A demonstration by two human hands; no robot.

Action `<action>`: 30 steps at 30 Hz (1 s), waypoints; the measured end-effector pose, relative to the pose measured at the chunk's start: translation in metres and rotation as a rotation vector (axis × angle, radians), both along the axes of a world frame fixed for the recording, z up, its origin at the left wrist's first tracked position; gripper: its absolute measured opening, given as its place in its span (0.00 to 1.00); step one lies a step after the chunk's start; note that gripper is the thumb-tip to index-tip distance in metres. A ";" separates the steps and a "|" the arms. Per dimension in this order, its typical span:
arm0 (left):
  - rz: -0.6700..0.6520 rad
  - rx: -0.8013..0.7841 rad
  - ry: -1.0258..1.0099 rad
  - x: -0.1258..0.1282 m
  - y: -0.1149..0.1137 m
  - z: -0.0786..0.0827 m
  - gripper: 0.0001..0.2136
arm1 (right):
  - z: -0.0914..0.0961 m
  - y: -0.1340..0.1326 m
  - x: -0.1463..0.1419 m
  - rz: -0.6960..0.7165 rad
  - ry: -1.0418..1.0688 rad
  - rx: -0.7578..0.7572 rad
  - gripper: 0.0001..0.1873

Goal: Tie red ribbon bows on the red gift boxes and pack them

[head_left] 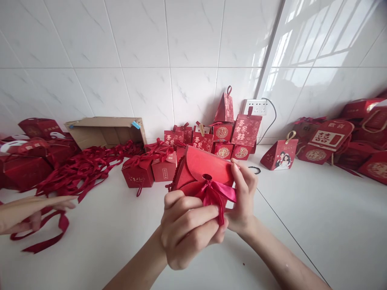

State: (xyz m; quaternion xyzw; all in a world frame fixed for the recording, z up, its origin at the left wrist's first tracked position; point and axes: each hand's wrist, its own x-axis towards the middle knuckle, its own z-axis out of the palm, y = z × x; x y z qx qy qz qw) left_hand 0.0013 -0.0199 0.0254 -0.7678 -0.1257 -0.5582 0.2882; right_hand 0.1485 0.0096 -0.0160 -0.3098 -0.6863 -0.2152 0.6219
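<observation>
A red gift box (pixel 208 163) with a round hole in its curved flap is held up over the white table in the middle of the view. A shiny red ribbon bow (pixel 213 191) is tied at the hole, its tails hanging down. My left hand (pixel 189 229) is closed around the near left side of the box, fingers curled over the front by the ribbon tails. My right hand (pixel 244 195) grips the right side, thumb or finger at the upper right corner. The underside of the box is hidden by my hands.
At left, another person's hand (pixel 33 213) touches a loose red ribbon (pixel 51 237) beside a ribbon pile (pixel 81 169). A cardboard box (pixel 105 121) lies behind it. Red gift boxes (pixel 137 173) stand along the wall, more at right (pixel 329 141). A wall socket (pixel 255 106) has a black cable.
</observation>
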 end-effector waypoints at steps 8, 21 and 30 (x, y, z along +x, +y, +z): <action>0.013 0.004 -0.006 0.000 0.000 0.001 0.06 | 0.001 -0.001 -0.001 0.008 0.005 -0.010 0.41; -0.005 -0.006 -0.030 0.002 -0.001 -0.001 0.05 | 0.003 0.000 0.000 0.019 -0.008 0.031 0.39; -0.003 0.004 -0.028 0.002 0.001 -0.001 0.06 | 0.003 0.000 0.000 0.020 -0.008 0.025 0.39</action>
